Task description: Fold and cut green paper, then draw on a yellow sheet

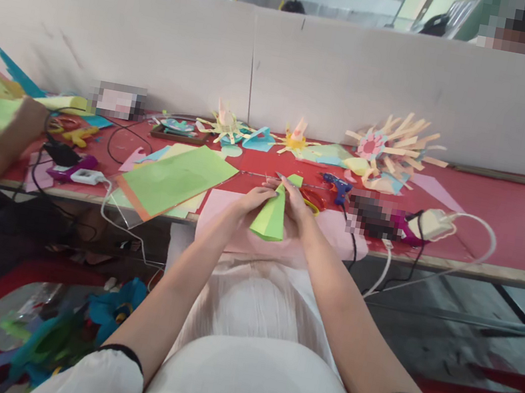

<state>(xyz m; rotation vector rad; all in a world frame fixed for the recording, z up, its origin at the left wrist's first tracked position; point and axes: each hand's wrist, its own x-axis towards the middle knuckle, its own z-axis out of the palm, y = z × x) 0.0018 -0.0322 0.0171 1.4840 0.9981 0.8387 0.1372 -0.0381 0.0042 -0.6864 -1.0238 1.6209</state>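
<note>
A folded piece of light green paper (pixel 271 217), narrow at the top and wide at the bottom, is held between my two hands above the table's front edge. My left hand (pixel 255 201) grips its left side, fingers wrapped against it. On the other side my right hand (pixel 296 202) presses the paper, its fingers near the narrow top. Under the hands lies a pink sheet (pixel 218 216). Scissors with red and yellow handles (pixel 311 201) rest just beyond my right hand. A large green sheet (pixel 174 179) lies on other sheets to the left.
Behind my hands are paper flower shapes (pixel 296 136) and a fringed paper piece (pixel 396 145). A blue glue gun (pixel 337 187) and a white plug with cables (pixel 430 225) are at right. Another person's hands (pixel 26 121) hold green paper at far left. A partition (pixel 166 51) stands behind the red table (pixel 496 224).
</note>
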